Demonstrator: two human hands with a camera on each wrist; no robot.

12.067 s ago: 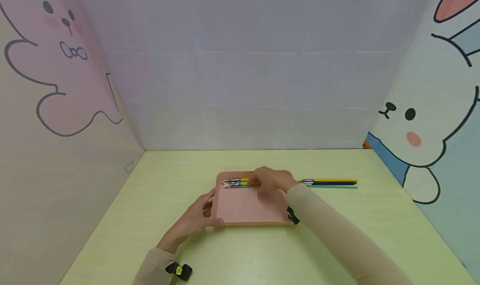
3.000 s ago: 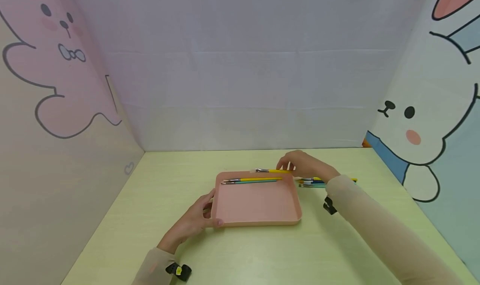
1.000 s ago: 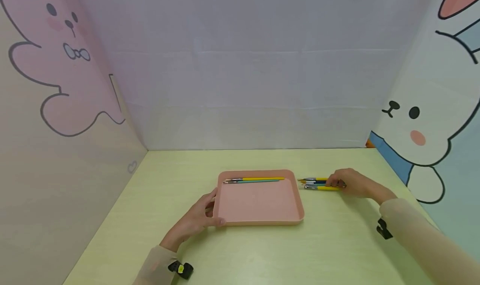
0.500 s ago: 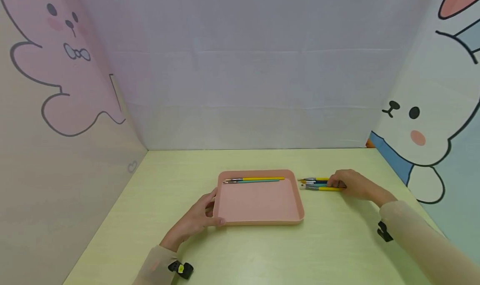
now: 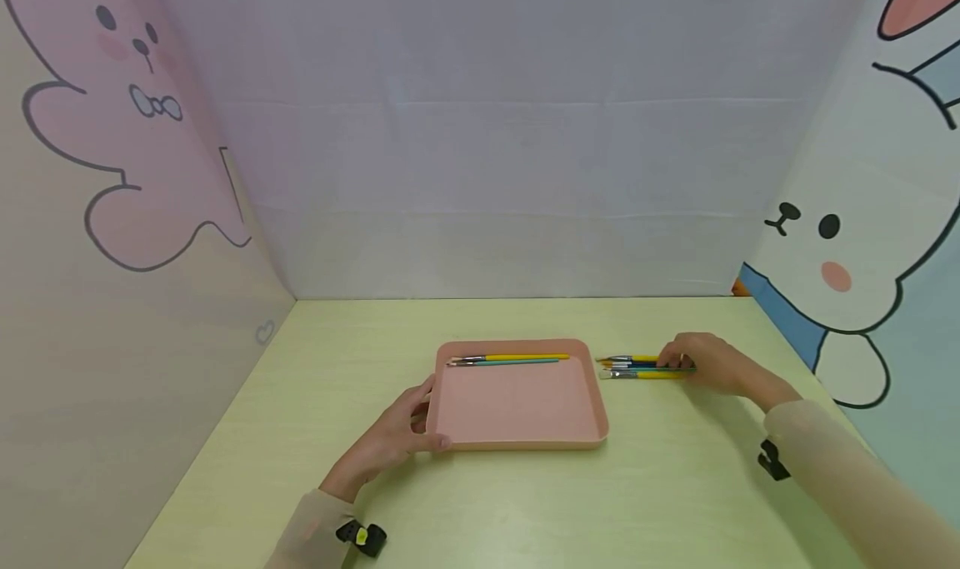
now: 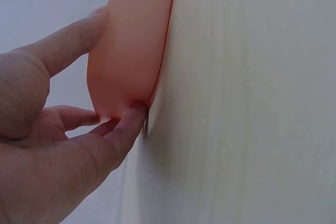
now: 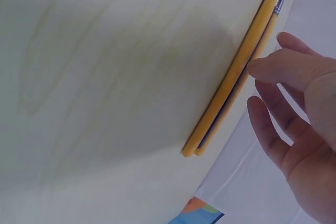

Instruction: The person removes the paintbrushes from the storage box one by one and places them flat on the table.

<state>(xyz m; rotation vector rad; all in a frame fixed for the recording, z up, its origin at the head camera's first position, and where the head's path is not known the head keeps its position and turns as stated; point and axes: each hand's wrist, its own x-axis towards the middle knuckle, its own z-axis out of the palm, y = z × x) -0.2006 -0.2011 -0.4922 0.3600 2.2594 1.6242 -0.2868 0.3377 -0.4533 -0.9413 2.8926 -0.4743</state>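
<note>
My left hand (image 5: 393,426) grips the near left corner of a pink tray (image 5: 517,419), thumb on its front wall and fingers at its side. In the left wrist view, the thumb and fingers lie against the tray's wall (image 6: 134,45). Inside the tray, along its far side, lie a yellow paintbrush (image 5: 528,356) and a teal paintbrush (image 5: 517,362). My right hand (image 5: 705,361) is over the handle ends of a bundle of paintbrushes (image 5: 637,367) on the table. In the right wrist view its fingers are spread, with the thumb tip at a yellow handle (image 7: 231,80).
The pale wooden table (image 5: 480,511) runs back to a white cloth wall (image 5: 510,177). Side panels stand left and right, with a pink cartoon figure (image 5: 150,169) and a white rabbit (image 5: 847,244).
Earlier the right hand gripped paintbrushes in the tray, then carried a yellow one right. That brush now lies along the bundle's near side; the right hand shifts slightly there. The left hand stays.
</note>
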